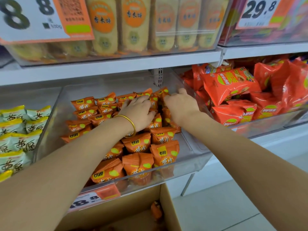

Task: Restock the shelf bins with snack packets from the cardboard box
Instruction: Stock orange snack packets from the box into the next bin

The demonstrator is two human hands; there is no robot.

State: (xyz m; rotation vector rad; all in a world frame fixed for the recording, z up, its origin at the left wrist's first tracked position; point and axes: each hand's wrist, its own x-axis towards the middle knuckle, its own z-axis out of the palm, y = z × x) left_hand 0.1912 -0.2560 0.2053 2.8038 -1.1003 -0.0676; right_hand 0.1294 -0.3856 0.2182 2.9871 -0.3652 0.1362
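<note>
Flat left hand [138, 112] presses small orange foil snack packets [136, 144]; right hand [180, 105] grip unclear.
Yellow-green spot, dark script on each.

My left hand [138, 110] and right hand [181, 105] pass between the front lip of the clear plastic bin [198, 157] and the white shelf board [116, 67] at 12 o'clock. Small orange snack packets [138, 144] cover its floor from 6 to 11 o'clock. At 3 o'clock a bare strip [186, 139] runs beside the clear side wall [188, 87], red crisp bags [231, 84] heaped beyond.
</note>
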